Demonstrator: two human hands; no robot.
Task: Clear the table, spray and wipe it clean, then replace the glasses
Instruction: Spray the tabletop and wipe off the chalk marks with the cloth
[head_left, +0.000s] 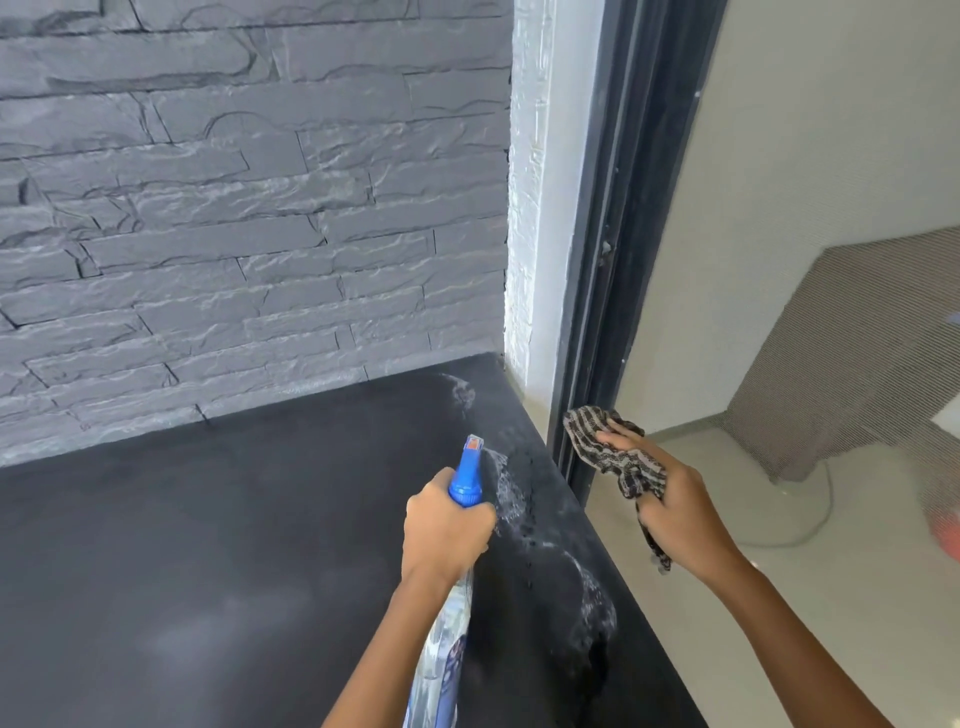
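Both hands are busy in the head view: left hand (447, 525) grips the spray bottle (457, 561) at its neck over the wet black table (208, 545); right hand (675, 499) clutches the cloth (618, 457), soft and limp, best bunched, beyond the table's edge.

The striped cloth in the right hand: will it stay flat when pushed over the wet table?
Probably floppy: the cloth is crumpled in the right hand and a tail droops below it. Likely light, being thin fabric. It may bunch when pushed, and drag where spray streaks wet the table.
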